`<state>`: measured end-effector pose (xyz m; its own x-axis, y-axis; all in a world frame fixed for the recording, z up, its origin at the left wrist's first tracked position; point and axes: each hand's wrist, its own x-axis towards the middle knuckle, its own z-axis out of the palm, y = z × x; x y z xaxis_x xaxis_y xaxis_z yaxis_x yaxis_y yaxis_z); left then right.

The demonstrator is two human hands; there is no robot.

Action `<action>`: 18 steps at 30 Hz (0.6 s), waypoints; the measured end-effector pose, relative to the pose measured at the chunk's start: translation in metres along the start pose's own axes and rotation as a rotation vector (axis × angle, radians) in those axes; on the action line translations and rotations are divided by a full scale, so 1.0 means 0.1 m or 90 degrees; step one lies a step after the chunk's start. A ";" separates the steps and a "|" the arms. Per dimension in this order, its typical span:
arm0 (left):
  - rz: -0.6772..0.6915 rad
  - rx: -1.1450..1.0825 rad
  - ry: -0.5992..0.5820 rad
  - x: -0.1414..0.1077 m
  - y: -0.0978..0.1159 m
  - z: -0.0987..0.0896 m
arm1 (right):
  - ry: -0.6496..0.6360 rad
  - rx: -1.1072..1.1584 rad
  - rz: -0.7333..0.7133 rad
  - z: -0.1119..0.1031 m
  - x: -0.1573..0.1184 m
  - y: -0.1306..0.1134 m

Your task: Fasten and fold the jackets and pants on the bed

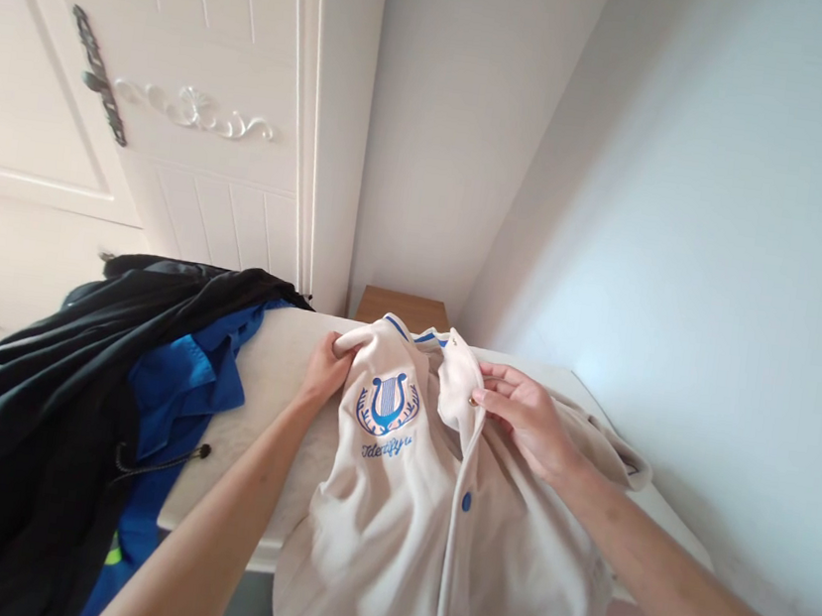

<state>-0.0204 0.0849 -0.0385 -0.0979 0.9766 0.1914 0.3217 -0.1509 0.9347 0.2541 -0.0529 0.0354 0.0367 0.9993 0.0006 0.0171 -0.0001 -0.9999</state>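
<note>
A cream jacket point(398, 536) with blue buttons and blue collar trim lies partly over a white tabletop, its lower part hanging past the near edge. On its chest are a blue lyre emblem and blue script lettering. My left hand point(326, 370) is closed on the shoulder edge at the emblem side. With thumb and fingers, my right hand point(522, 412) pinches the front button edge near the collar, where the fabric folds back. A small metal snap shows by my right thumb. One sleeve point(600, 441) stretches out to the right beyond my right hand.
Black clothing point(13, 429) and a blue garment point(188, 381) with a cord and toggle are heaped on the left. The white tabletop point(250, 458) stands against a pale wall point(723, 266). A white wardrobe point(211, 44) and a brown wooden piece point(403, 307) are behind.
</note>
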 end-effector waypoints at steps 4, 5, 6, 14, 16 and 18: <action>0.001 -0.029 0.016 -0.04 0.02 0.01 | -0.051 -0.003 0.014 0.03 -0.13 0.00; 0.002 -0.036 0.018 -0.05 0.03 0.00 | -0.099 -0.031 0.016 0.04 -0.15 0.00; 0.001 -0.040 0.021 -0.05 0.04 0.00 | -0.141 -0.084 0.005 0.03 -0.16 0.01; -0.030 0.022 0.061 -0.11 0.11 -0.07 | 0.058 -0.650 -0.097 -0.59 0.14 -0.01; -0.043 0.015 0.041 -0.12 0.12 -0.09 | 0.068 -0.649 0.027 -0.93 0.18 -0.05; -0.059 -0.007 0.016 -0.13 0.15 -0.10 | 0.019 -0.577 0.131 -1.29 0.12 -0.11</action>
<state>-0.0237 0.0680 -0.0240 -0.1496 0.9825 0.1113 0.2994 -0.0623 0.9521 0.3830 -0.0451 0.0484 0.1511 0.9750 -0.1630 0.7808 -0.2189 -0.5851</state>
